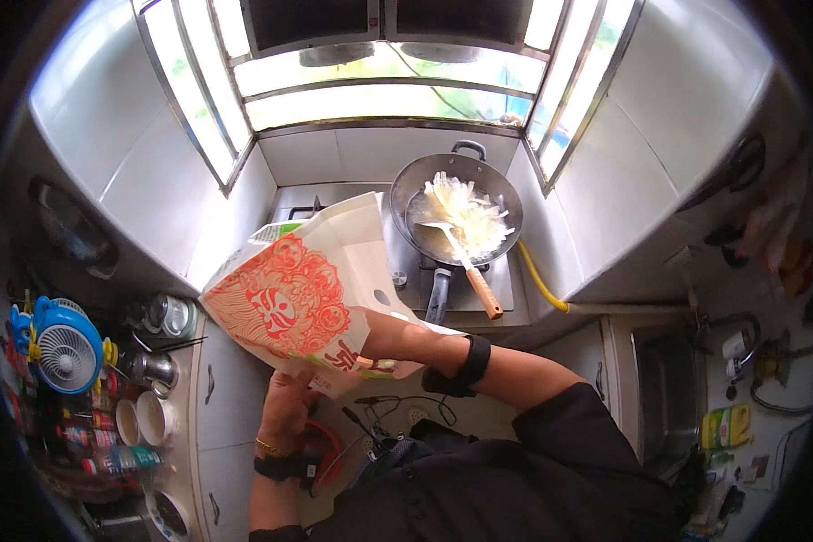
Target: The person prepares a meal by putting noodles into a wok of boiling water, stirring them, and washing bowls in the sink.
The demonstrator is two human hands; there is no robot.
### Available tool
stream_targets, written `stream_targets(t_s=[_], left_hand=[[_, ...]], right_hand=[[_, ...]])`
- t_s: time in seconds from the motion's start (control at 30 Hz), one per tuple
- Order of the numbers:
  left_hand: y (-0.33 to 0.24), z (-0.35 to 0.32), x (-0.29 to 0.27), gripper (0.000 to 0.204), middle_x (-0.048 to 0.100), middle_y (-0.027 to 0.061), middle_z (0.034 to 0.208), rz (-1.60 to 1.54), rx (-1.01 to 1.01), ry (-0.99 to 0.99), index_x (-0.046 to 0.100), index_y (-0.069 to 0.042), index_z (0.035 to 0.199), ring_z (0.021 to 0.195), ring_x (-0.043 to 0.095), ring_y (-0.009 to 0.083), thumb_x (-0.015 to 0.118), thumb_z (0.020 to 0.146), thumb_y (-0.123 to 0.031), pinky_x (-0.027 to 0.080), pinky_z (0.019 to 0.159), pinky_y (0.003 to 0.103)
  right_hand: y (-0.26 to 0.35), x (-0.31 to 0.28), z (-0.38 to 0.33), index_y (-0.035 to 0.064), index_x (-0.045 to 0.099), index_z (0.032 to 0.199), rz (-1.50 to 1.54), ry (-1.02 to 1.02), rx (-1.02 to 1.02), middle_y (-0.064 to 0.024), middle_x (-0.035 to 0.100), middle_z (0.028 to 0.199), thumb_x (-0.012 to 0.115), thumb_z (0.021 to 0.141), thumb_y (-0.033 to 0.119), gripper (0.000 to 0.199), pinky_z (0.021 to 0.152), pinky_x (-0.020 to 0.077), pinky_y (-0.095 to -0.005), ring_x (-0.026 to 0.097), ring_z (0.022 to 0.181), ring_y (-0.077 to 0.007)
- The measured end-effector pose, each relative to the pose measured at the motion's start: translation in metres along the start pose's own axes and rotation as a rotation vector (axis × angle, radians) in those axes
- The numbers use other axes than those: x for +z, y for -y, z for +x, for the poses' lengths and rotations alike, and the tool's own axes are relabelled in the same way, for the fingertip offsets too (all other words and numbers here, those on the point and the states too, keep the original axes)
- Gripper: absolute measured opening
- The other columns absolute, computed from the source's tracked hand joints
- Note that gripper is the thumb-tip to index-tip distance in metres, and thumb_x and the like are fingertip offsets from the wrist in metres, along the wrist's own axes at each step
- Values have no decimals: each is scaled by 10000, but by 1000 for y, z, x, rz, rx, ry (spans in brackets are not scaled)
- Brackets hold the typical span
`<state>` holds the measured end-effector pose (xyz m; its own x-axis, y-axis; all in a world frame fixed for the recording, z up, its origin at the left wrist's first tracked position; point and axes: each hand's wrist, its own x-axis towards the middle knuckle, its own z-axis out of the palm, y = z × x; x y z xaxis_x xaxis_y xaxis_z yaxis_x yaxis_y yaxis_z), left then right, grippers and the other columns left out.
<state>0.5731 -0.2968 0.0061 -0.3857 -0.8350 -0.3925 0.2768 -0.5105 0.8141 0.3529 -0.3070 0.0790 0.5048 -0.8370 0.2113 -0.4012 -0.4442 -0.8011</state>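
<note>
Stovetop [414, 280] beyond, right forearm [411, 342] apparently into paper bag [285, 303].

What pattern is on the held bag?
The bag bears an ornate orange-red mask design; head view shows it.

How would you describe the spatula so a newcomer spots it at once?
Below the window, find the stove, then the dark pan on its right. The spatula lies across the pan's near rim; its orange-brown handle sets it apart from the pan's black one.
</note>
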Motion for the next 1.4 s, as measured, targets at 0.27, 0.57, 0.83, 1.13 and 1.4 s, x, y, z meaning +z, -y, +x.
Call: stream_targets(t_s=[0.27,0.57,0.83,1.13,1.4], left_hand=[[-1,5,20,268,613,21,1059,-82,82,43,543,-98,1143,918,609,150,546,877,-64,525,697,285],[5,19,37,287,598,19,1077,29,136,-26,508,-89,1167,932,596,150,558,886,-114,511,685,271],[6,34,33,307,579,33,1111,-13,232,-65,497,-102,1197,951,596,173,532,892,-104,534,701,299],[14,63,34,343,564,47,1118,-27,264,-92,447,-88,1235,979,570,168,490,898,-44,506,775,302],[6,74,-20,426,527,50,1179,-288,242,-136,400,-156,1269,1018,561,231,573,880,-175,548,702,364]], right_hand=[[-41,11,-17,47,581,1027,-247,166,475,-171,637,862,614,759,236,329,681,490,-365,626,791,-320],[-17,-8,-4,54,544,1126,85,-17,240,-136,614,1034,618,786,154,363,783,468,-316,593,933,-236],[-4,-33,-37,88,530,1163,920,-140,740,-50,617,847,621,765,92,408,516,462,-243,599,683,-127],[-5,-18,-67,79,469,1079,230,-63,592,-13,536,700,493,843,113,240,471,403,-268,543,607,-115],[23,-95,-114,60,477,1059,577,220,660,22,441,703,456,921,140,161,546,389,-209,437,630,-67]])
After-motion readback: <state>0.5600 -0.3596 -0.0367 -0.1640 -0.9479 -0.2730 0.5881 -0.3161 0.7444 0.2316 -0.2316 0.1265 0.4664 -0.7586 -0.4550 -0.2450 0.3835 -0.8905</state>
